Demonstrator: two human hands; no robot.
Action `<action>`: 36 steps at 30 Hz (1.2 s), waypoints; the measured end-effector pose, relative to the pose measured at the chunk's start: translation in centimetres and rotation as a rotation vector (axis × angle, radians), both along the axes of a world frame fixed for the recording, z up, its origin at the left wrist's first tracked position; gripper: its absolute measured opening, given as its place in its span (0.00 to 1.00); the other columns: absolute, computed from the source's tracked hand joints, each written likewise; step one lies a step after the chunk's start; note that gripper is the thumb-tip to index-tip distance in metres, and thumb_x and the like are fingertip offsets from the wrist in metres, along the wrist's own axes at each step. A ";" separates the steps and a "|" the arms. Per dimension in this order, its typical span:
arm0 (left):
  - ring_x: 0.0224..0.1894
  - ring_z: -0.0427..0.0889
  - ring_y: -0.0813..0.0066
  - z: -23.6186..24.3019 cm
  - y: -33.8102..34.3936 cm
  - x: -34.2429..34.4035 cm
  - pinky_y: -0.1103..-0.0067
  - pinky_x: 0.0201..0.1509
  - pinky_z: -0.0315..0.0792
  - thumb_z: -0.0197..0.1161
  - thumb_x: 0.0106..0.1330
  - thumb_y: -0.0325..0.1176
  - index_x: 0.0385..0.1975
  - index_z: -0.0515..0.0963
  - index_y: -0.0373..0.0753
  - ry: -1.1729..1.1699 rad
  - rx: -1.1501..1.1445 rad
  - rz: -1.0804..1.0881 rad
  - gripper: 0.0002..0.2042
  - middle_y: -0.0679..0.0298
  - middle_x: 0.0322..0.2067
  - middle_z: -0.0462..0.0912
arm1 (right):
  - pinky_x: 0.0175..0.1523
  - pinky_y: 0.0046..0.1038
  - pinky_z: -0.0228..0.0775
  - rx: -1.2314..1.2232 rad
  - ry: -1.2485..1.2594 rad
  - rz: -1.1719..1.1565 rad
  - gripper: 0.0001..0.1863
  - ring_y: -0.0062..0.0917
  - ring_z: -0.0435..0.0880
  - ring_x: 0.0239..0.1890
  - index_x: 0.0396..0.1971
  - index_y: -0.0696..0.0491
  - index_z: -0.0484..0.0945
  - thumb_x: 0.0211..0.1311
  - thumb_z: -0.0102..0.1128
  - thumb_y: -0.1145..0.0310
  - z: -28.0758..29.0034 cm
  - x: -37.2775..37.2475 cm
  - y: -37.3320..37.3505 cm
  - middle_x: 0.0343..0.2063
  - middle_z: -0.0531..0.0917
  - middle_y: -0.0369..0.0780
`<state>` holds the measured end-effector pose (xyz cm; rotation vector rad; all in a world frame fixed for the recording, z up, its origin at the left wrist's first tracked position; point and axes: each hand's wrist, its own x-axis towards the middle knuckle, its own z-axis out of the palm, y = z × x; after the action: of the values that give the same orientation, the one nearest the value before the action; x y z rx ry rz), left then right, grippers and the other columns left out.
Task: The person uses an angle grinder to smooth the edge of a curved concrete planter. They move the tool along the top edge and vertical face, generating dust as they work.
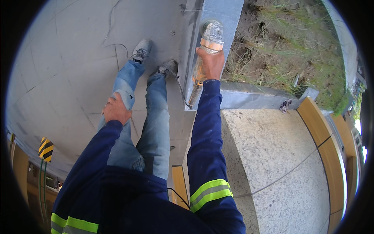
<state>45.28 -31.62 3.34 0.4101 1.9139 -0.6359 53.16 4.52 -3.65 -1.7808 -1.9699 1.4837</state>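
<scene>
My right hand is wrapped round the body of a dusty orange angle grinder. The grinder's head and round disc rest against the top of a grey stone ledge, and its rear end points back toward me with a dark cord trailing off. Whether the disc is spinning I cannot tell. My left hand lies on the thigh or knee of my blue jeans, with its fingers curled over the cloth and no tool in it.
A planter bed with soil and thin grass lies right of the ledge. Below it stands a speckled stone block crossed by a cable. Wooden slats curve at right. A yellow-black striped marker stands lower left on the tiled floor.
</scene>
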 end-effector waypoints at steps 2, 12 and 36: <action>0.56 0.85 0.40 -0.1 -0.1 0.0 0.39 0.54 0.79 0.77 0.56 0.54 0.73 0.55 0.33 0.010 0.020 -0.012 0.51 0.43 0.57 0.77 | 0.50 0.33 0.78 -0.003 0.014 -0.023 0.26 0.30 0.88 0.41 0.47 0.62 0.83 0.49 0.80 0.66 -0.6 -0.7 0.4 0.42 0.89 0.44; 0.56 0.84 0.40 -0.6 -0.8 -0.1 0.38 0.56 0.78 0.77 0.56 0.54 0.71 0.57 0.34 0.003 0.047 0.012 0.50 0.43 0.57 0.77 | 0.51 0.32 0.76 0.037 0.030 -0.229 0.22 0.29 0.86 0.40 0.45 0.62 0.84 0.50 0.78 0.68 -0.2 3.8 -0.3 0.39 0.89 0.42; 0.56 0.85 0.43 -0.7 -0.4 -0.1 0.40 0.54 0.79 0.77 0.57 0.56 0.72 0.57 0.35 -0.004 0.014 -0.095 0.50 0.45 0.56 0.78 | 0.49 0.32 0.77 0.040 0.004 -0.311 0.23 0.29 0.87 0.38 0.44 0.61 0.84 0.49 0.79 0.67 0.1 7.4 0.5 0.39 0.89 0.42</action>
<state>45.22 -31.98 2.60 0.5131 1.9052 -0.6837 60.52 5.05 -3.59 -1.9548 -1.6141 1.3363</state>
